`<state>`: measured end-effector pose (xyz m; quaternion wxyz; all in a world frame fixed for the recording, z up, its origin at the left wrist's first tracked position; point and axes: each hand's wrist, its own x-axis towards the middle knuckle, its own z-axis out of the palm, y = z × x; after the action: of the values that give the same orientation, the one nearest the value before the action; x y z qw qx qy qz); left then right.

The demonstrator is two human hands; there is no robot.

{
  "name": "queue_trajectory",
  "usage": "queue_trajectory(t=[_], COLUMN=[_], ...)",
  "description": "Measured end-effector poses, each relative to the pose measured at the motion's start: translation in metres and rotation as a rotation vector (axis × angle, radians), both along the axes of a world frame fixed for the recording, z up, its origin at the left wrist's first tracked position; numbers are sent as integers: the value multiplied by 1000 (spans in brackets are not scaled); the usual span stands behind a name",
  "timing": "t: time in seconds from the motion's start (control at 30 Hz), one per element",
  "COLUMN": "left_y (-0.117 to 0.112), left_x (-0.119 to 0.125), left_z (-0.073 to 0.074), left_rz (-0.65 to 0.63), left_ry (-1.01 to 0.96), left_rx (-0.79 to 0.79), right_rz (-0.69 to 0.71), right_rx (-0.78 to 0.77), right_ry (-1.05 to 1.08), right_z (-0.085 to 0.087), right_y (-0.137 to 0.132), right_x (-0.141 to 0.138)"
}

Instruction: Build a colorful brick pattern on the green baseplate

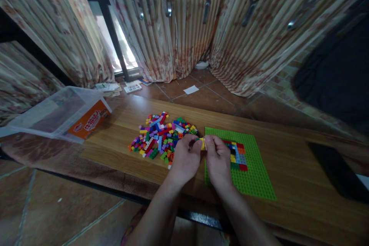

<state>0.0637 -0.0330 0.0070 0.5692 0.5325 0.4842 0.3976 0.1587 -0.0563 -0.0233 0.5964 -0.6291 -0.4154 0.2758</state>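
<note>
Between the fingertips of both hands is a small yellow toy brick point(203, 144), with a bit of green showing at its left end. My left hand point(187, 153) pinches it from the left, near the edge of the brick pile. My right hand point(216, 155) pinches its other side, in front of the green baseplate point(255, 177). On the baseplate sits a block of joined bricks point(241, 157) in red, orange, blue, grey, yellow and green; my right hand hides its left part. A loose pile of mixed coloured bricks point(164, 134) lies left of my hands.
A clear plastic bin point(60, 111) with an orange label stands at the table's left end. A dark flat object point(336, 169) lies on the wooden table point(291, 161) at right. Papers point(108, 88) are on the tiled floor beyond, before striped curtains point(184, 38).
</note>
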Motion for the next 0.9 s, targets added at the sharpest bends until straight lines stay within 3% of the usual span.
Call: queue_trajectory(t=[0.1, 0.2, 0.33, 0.43, 0.7, 0.9], left_y=[0, 1, 1, 1, -2, -5], left_x=[0, -3, -6, -5, -1, 4], left_z=[4, 9, 12, 9, -2, -1], left_rz=[6, 14, -9, -42, -24, 21], left_ry=[-102, -242, -305, -267, -127, -292], left_rx=[-95, -191, -208, -189, -41, -160], right_rz=[2, 55, 152, 149, 21, -24], right_rx=[14, -30, -99, -84, 9, 25], right_ry=[135, 482, 743, 662, 185, 389], right_z=[0, 4, 10, 11, -1, -2], right_y=[1, 3, 3, 2, 2, 2], right_x=[-4, -6, -6, -6, -2, -11])
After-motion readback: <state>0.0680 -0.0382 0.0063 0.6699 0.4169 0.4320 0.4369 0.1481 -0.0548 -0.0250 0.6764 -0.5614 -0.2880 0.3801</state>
